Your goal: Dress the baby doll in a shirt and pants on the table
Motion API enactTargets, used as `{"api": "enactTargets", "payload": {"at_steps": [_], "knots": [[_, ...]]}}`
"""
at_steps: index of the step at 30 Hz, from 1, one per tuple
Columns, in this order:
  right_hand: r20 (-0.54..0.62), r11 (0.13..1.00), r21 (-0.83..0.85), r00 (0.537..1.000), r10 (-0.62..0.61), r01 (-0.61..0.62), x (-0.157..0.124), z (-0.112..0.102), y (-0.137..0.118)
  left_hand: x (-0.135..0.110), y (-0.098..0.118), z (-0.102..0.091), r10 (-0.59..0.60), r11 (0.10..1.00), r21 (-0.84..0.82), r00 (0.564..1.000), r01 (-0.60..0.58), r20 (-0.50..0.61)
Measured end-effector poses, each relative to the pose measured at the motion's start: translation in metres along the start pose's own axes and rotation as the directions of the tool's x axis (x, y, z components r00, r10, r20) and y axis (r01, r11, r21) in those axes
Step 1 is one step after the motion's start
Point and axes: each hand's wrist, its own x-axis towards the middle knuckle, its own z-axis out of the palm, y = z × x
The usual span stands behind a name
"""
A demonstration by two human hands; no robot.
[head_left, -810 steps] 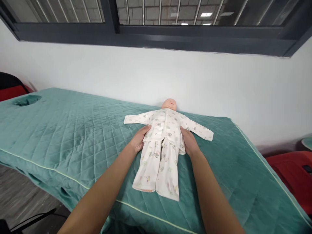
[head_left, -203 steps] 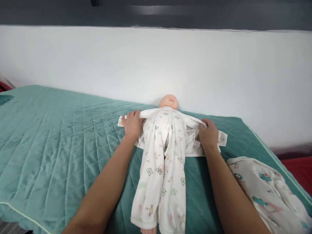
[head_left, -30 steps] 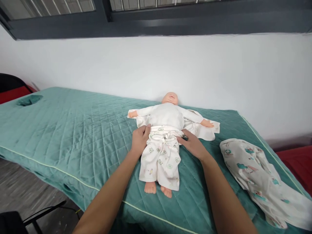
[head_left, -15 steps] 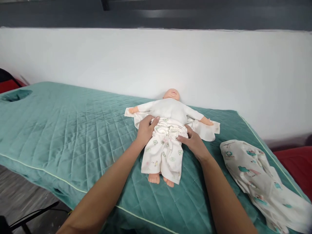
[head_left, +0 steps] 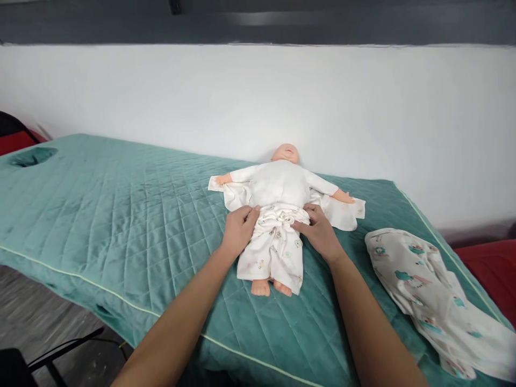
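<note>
A baby doll (head_left: pixel 278 183) with a white cloth body lies on its back, head toward the wall and arms spread. It wears printed white pants (head_left: pixel 278 247), bunched at the waist, with its feet (head_left: pixel 261 287) showing below the cuffs. My left hand (head_left: pixel 238 231) pinches the waistband at the doll's hip on the left side. On the other hip, my right hand (head_left: pixel 318 231) grips the waistband between thumb and fingers. Under the doll's back and arms a white baby shirt (head_left: pixel 342 217) is spread out, partly hidden by the body.
The doll lies on a bed with a green quilted cover (head_left: pixel 161 215), set against a white wall (head_left: pixel 258 97). A printed white cloth (head_left: pixel 427 290) lies crumpled at the right. Beyond the right edge is something red (head_left: pixel 489 269). A face hole (head_left: pixel 34 157) shows at the far left.
My left hand has moved down slightly with the waistband, baring more of the doll's white belly. My right hand keeps its grip at the other hip.
</note>
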Motion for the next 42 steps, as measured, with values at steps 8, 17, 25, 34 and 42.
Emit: {"api": "enactTargets", "payload": {"at_steps": [8, 17, 25, 34, 42], "knots": [[-0.062, 0.984, -0.071, 0.984, -0.169, 0.164, -0.011, 0.002, -0.011, -0.017, -0.002, -0.006, 0.052, 0.999, -0.001, 0.997, -0.052, 0.064], [0.114, 1.0, 0.027, 0.993, 0.008, -0.011, -0.062, 0.007, -0.026, -0.008, -0.009, -0.003, 0.091, 0.995, 0.028, 0.995, -0.092, 0.033], [0.108, 0.996, 0.084, 0.994, 0.034, -0.043, -0.056, 0.013, -0.025, -0.008, -0.006, -0.005, 0.112, 0.994, -0.001, 0.994, -0.112, 0.009], [0.029, 0.994, 0.021, 0.994, 0.11, -0.11, -0.052, 0.012, -0.022, -0.05, 0.003, -0.021, 0.058, 0.998, -0.001, 0.994, -0.059, 0.094], [-0.004, 0.995, 0.024, 0.995, 0.101, -0.1, -0.054, 0.012, -0.025, -0.07, -0.001, -0.036, 0.104, 0.986, -0.157, 0.95, -0.06, 0.294]]}}
